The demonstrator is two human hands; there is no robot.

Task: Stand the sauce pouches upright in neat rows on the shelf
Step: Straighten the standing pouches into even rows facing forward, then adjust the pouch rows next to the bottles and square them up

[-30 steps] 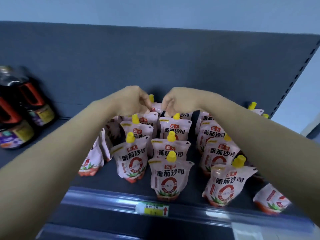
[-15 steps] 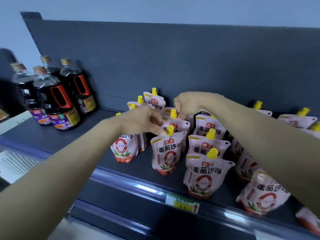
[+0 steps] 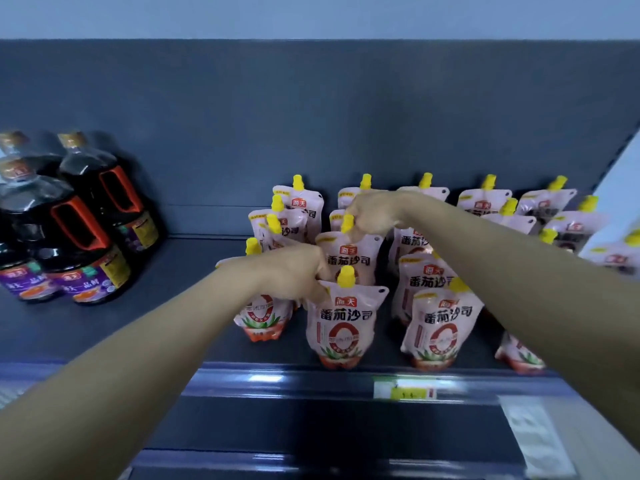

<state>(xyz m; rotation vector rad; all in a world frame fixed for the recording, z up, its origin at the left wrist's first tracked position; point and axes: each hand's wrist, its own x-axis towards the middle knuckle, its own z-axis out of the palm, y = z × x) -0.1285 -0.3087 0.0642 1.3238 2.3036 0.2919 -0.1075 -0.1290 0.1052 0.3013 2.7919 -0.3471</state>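
Head view, left to right: dark sauce bottles [image 3: 79, 237] stand at the far left of the shelf [image 3: 173, 268], well apart from the sauce pouches [image 3: 440, 317], which fill the middle and right in rows running near to far. The left hand [image 3: 291, 271] reaches in from the near left. Its fingers [image 3: 320, 292] are curled and pinch the top left corner of the front pouch [image 3: 341, 323], just beside its yellow cap [image 3: 345, 276]. That pouch stands upright at the shelf's near edge, long axis vertical, label facing out.

Directly behind it the second pouch [image 3: 349, 258] is upright too. The right hand [image 3: 372, 213] comes in from the near right over the neighbouring rows, with its fingers [image 3: 360, 225] clenched at that pouch's top by the yellow spout [image 3: 347, 223]; the exact contact is hidden.

The left hand is therefore on the nearer pouch and the right on the farther. Squaring them up probably needs only small nudges along the row. The leftmost row [image 3: 263, 317], partly hidden by the left hand, looks uneven.
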